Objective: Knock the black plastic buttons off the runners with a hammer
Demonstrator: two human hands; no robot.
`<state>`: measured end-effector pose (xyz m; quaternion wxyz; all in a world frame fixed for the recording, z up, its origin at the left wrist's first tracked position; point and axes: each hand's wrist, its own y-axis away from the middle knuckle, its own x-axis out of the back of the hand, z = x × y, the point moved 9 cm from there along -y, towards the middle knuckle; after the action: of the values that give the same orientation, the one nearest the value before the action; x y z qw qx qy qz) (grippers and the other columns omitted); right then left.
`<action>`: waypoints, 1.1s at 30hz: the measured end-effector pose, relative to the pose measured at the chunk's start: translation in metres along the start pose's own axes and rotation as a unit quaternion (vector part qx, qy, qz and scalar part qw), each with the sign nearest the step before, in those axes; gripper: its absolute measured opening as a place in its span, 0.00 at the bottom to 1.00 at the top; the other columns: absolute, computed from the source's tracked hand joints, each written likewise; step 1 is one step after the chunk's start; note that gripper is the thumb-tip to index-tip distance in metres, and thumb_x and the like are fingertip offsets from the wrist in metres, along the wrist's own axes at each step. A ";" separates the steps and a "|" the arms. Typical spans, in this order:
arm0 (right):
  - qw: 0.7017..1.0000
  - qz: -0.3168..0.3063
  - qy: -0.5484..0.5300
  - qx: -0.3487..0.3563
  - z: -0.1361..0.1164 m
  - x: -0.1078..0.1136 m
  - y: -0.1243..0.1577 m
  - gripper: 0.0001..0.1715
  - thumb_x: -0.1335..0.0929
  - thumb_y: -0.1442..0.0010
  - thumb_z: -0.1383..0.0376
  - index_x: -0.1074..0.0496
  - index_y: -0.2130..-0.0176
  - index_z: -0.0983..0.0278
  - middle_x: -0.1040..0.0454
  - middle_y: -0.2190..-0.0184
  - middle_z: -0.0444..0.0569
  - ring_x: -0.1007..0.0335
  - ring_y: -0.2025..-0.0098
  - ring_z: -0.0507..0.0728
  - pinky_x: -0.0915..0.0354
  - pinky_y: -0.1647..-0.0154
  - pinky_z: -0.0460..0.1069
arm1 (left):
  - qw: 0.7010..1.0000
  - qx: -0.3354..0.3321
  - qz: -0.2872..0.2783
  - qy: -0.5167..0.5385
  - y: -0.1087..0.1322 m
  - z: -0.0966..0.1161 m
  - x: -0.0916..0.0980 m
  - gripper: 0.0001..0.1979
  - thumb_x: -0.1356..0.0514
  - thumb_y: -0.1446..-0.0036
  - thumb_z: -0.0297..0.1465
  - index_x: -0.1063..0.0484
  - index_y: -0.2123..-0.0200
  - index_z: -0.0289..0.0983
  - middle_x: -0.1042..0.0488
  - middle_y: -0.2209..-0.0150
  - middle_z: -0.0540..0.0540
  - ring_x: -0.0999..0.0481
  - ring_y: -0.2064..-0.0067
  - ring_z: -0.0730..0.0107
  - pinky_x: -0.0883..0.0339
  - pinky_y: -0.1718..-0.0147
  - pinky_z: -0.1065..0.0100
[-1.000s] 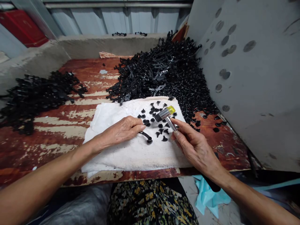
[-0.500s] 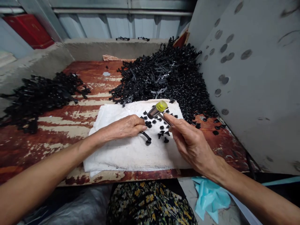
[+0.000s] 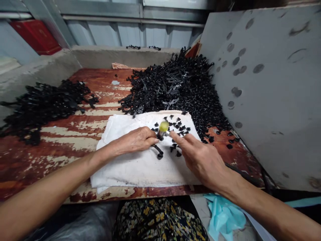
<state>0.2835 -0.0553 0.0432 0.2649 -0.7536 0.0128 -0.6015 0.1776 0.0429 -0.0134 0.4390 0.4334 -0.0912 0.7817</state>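
Note:
My left hand [image 3: 132, 140] lies on a folded white cloth [image 3: 140, 170], its fingertips beside a curved black plastic strip with a round knob [image 3: 157, 150]. My right hand [image 3: 200, 157] grips a small mallet [image 3: 163, 129], whose yellow face points up and away from the cloth. Its metal head sits just past my left fingertips, and my right fingers partly hide the shaft. Several small black plastic fasteners [image 3: 178, 129] are scattered on the cloth around the mallet head. My left thumb is hidden.
A large heap of black plastic parts [image 3: 173, 83] lies behind the cloth, and a smaller heap [image 3: 47, 103] lies to the left on a worn red-brown wooden table [image 3: 62, 160]. A scuffed grey panel [image 3: 263, 100] stands at the right, and a low concrete wall [image 3: 120, 55] runs behind.
The mallet head has swung down and left toward my left fingertips, its yellow face turning upward. My right hand has moved left with it. My left hand has barely moved.

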 end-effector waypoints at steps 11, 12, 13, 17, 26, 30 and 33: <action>1.000 0.003 -0.012 -0.011 0.004 -0.003 0.008 0.33 0.43 0.39 0.76 0.35 0.38 0.61 0.29 0.70 0.47 0.34 0.76 0.52 0.36 0.78 0.44 | 1.000 0.013 0.003 0.000 0.001 0.003 0.002 0.16 0.50 0.44 0.36 0.42 0.82 0.38 0.40 0.83 0.52 0.43 0.79 0.75 0.51 0.79 0.70; 0.999 0.020 -0.023 -0.019 0.006 -0.002 0.008 0.32 0.43 0.38 0.75 0.36 0.37 0.62 0.28 0.69 0.48 0.33 0.74 0.53 0.34 0.76 0.45 | 1.000 0.018 0.003 -0.001 0.001 0.003 0.001 0.16 0.50 0.44 0.37 0.42 0.82 0.38 0.40 0.83 0.52 0.42 0.79 0.75 0.51 0.79 0.70; 0.999 0.034 -0.033 -0.026 0.007 0.000 0.009 0.32 0.43 0.38 0.75 0.37 0.36 0.62 0.28 0.68 0.49 0.32 0.73 0.53 0.33 0.74 0.45 | 1.000 0.024 0.002 -0.004 0.001 0.002 0.000 0.16 0.50 0.44 0.37 0.42 0.82 0.38 0.39 0.82 0.52 0.42 0.79 0.75 0.51 0.78 0.70; 0.995 -0.019 -0.079 -0.051 0.012 -0.009 0.008 0.32 0.42 0.42 0.75 0.31 0.41 0.61 0.26 0.69 0.48 0.34 0.77 0.52 0.35 0.77 0.46 | 1.000 0.009 0.003 -0.014 0.002 0.007 -0.006 0.15 0.51 0.43 0.35 0.41 0.81 0.38 0.38 0.81 0.52 0.40 0.77 0.74 0.49 0.76 0.69; 0.710 0.025 -0.579 -0.400 0.049 -0.041 0.051 0.34 0.28 0.47 0.45 0.31 0.48 0.60 0.31 0.75 0.41 0.47 0.84 0.47 0.49 0.89 0.42 | 0.899 0.264 0.263 -0.228 0.094 -0.061 0.170 0.17 0.49 0.40 0.41 0.29 0.61 0.35 0.27 0.68 0.44 0.29 0.64 0.61 0.39 0.66 0.66; 0.637 0.045 -0.623 -0.451 0.049 -0.060 0.062 0.40 0.24 0.57 0.43 0.31 0.50 0.59 0.32 0.77 0.39 0.50 0.85 0.46 0.51 0.90 0.41 | 0.805 0.346 0.373 -0.307 0.114 -0.067 0.217 0.24 0.51 0.40 0.39 0.31 0.52 0.25 0.33 0.47 0.22 0.36 0.45 0.34 0.38 0.54 0.50; 0.634 0.050 -0.617 -0.464 0.053 -0.065 0.065 0.40 0.24 0.57 0.42 0.30 0.50 0.58 0.32 0.77 0.39 0.50 0.85 0.46 0.52 0.91 0.40 | 0.872 0.277 0.331 -0.231 0.060 -0.073 0.183 0.14 0.46 0.43 0.34 0.26 0.60 0.32 0.26 0.56 0.31 0.29 0.50 0.43 0.37 0.55 0.56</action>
<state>0.3333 -0.0686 -0.0496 -0.1440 -0.9708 0.1619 0.1030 0.0440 0.1565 0.0955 -0.0169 0.6500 -0.1073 0.7521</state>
